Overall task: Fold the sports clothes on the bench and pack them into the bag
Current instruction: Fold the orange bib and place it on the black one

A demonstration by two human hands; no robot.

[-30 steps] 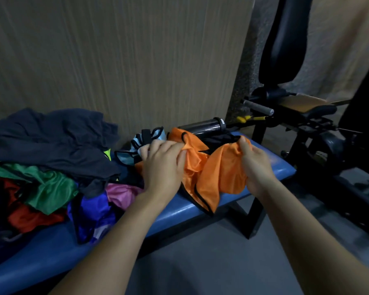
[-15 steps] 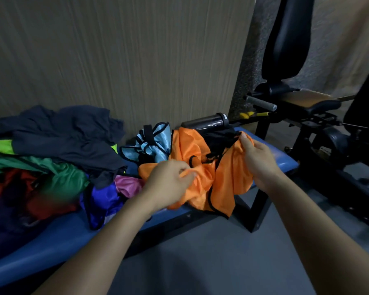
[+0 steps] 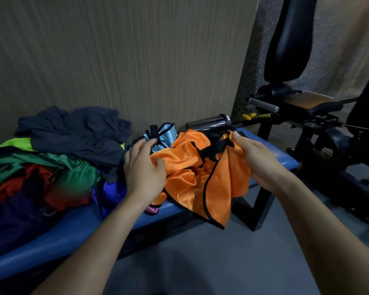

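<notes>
An orange vest with black trim (image 3: 200, 179) lies bunched on the right part of the blue bench (image 3: 73, 226), its lower end hanging over the front edge. My right hand (image 3: 258, 160) grips the vest's upper right edge, thumb on top. My left hand (image 3: 145, 167) hovers at the vest's left side with fingers spread; its thumb touches the orange cloth and its fingertips reach a light blue vest (image 3: 167, 135) behind. No bag can be made out.
A pile of clothes fills the bench's left: dark grey (image 3: 77, 133), green (image 3: 73, 173), red (image 3: 9, 186), purple (image 3: 113, 188). A black bottle (image 3: 209, 124) lies behind the orange vest against the wall panel. A black gym machine (image 3: 307, 107) stands at the right.
My left hand has let go of the orange fold and moved up and left with fingers spread. My right hand keeps its hold, and the vest hangs lower over the bench edge.
</notes>
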